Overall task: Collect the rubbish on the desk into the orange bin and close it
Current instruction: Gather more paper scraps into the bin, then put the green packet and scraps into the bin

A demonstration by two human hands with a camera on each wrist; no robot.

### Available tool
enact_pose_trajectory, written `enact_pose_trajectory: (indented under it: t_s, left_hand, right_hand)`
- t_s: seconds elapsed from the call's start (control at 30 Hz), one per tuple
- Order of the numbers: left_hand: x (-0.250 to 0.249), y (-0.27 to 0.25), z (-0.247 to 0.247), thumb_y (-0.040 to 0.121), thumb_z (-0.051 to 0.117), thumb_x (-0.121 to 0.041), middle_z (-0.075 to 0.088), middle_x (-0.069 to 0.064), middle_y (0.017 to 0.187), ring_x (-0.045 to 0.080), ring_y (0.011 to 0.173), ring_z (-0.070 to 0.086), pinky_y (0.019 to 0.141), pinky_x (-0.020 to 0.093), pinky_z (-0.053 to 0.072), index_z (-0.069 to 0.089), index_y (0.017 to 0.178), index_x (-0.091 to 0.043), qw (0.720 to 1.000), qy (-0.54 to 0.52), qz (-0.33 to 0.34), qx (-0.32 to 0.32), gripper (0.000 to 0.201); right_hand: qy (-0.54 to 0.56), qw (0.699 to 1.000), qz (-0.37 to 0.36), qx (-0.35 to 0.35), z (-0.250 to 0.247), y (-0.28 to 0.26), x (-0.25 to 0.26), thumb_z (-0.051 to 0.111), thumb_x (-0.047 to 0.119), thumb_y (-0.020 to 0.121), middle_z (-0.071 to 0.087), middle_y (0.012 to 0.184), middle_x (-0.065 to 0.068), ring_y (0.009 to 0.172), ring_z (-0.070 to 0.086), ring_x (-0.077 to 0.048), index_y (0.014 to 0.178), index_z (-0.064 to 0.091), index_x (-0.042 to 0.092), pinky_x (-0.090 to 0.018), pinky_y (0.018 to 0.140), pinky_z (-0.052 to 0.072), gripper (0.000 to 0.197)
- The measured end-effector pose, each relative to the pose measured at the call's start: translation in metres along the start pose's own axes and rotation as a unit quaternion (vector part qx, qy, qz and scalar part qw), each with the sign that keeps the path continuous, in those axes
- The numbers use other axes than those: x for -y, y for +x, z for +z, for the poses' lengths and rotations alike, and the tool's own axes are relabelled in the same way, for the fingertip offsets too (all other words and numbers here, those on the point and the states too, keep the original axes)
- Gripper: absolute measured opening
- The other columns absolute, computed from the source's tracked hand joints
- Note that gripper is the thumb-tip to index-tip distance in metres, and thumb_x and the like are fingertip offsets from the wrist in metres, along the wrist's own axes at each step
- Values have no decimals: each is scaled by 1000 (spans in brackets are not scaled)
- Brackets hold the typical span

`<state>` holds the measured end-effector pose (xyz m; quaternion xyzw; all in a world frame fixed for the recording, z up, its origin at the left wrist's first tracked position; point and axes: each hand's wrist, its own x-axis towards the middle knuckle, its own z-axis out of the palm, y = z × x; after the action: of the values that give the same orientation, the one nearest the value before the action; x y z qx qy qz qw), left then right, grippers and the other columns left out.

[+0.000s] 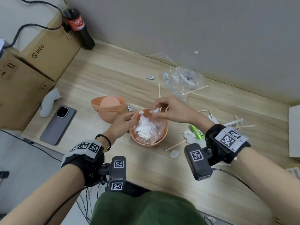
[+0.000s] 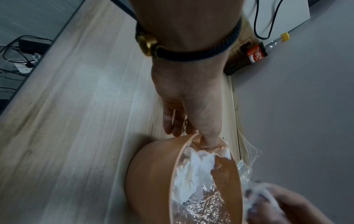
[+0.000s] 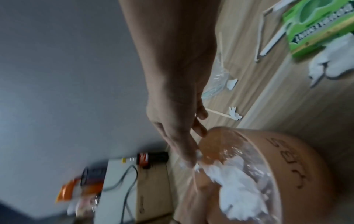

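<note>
The orange bin stands open on the desk, lined with clear plastic and holding crumpled white tissue. Its lid lies upturned just behind and to the left. My left hand grips the bin's near-left rim, thumb inside and fingers outside. Over the bin's far edge, my right hand pinches a small white tissue scrap; the scrap shows at its fingertips. Loose rubbish on the desk includes a clear plastic bag, foil scraps, wooden sticks and a green gum pack.
A grey phone and a white controller lie at the left, by cardboard boxes and a cola bottle. The grey wall runs along the desk's far side. A flat box sits at the right edge.
</note>
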<state>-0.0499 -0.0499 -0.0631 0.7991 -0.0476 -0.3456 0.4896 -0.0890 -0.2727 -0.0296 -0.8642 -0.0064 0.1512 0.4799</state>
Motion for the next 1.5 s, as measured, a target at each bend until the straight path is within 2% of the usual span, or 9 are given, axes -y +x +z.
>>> enact_pose_trajectory:
  t_s: [0.13,0.37,0.47,0.63,0.83,1.07,1.23,1.37,1.5]
  left_hand:
    - [-5,6,4,96,54,-41,65,-6,85,5,77,61,63,14,50,68,110,-24,1000,6,-4,12,27]
    - [-16,17,11,97,53,-39,65,-11,84,-14,64,60,52,5,44,67,113,-23,999,10,-4,30,27]
    - [-19,19,15,97,52,-37,65,-8,84,-15,61,59,51,5,44,67,114,-21,999,6,1,33,27]
    - [-18,21,16,98,53,-34,64,-4,87,-15,60,58,52,4,43,66,113,-20,999,3,4,39,25]
    - [-20,21,14,97,54,-36,66,-4,90,-13,64,61,52,6,45,67,116,-20,999,7,-7,45,28]
    - [-20,18,15,98,53,-34,67,-7,89,-12,64,62,53,7,46,66,114,-22,999,5,-6,52,25]
    - [-18,19,15,98,52,-29,68,-8,87,1,73,65,54,10,47,67,109,-26,999,-2,-12,51,18]
    - [-19,16,15,98,52,-32,69,-7,88,-2,67,66,54,12,48,67,109,-26,999,3,-13,51,19]
    - [-20,15,14,98,52,-28,70,-2,94,12,80,67,65,20,55,66,110,-25,998,10,-17,55,19]
  right_hand:
    - [-133,984,-15,113,14,-8,-3,70,28,82,58,91,20,75,52,1,114,65,22,-7,66,36,33]
    - [52,983,86,-155,-27,-33,-53,62,20,89,65,98,5,80,56,-11,104,67,23,-22,77,44,16]
    - [-44,935,252,-244,-35,-59,-110,69,40,78,56,120,-5,114,51,-24,121,56,23,-35,94,42,49]
    - [-104,887,422,-153,-16,-98,-148,79,52,65,29,145,-15,137,23,-34,145,27,21,-46,110,27,99]
    - [-167,895,384,-156,4,-89,-150,83,43,64,35,135,-15,130,29,-34,139,34,19,-42,106,31,93]
    - [-108,926,301,-200,-4,-87,-143,67,15,83,61,116,-18,108,55,-36,128,47,10,-31,78,39,49]
    - [-91,932,260,-237,-35,-88,-120,70,22,82,63,99,-10,99,59,-29,116,60,16,-27,74,37,36]
    - [-59,939,217,-261,-61,-81,-89,75,32,76,61,85,0,81,60,-23,99,60,32,-38,75,52,27]
    - [-45,949,151,-272,-76,-77,-49,75,28,77,67,83,3,78,63,-13,91,58,32,-28,74,49,22]
